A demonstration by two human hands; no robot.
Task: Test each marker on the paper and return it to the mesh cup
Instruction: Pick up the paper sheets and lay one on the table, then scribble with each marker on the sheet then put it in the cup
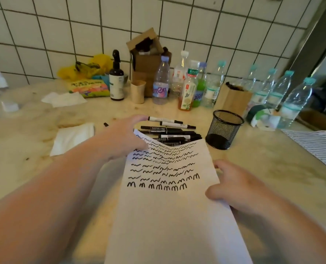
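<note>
A white sheet of paper (169,216) lies in front of me, its upper half covered with rows of black squiggles. Its top edge rides up over a pile of several black and white markers (169,130) on the table. My left hand (124,136) holds the paper's top left corner, thumb on the sheet and fingers reaching over toward the markers. My right hand (232,185) grips the paper's right edge, thumb on top. The black mesh cup (224,129) stands upright to the right of the markers and looks empty.
Behind the markers stand several plastic bottles (160,80), a dark spray bottle (116,79), cardboard boxes (147,56) and a wooden holder (232,98) along the tiled wall. White napkins (72,137) lie at left. A second scribbled sheet (316,145) lies at right.
</note>
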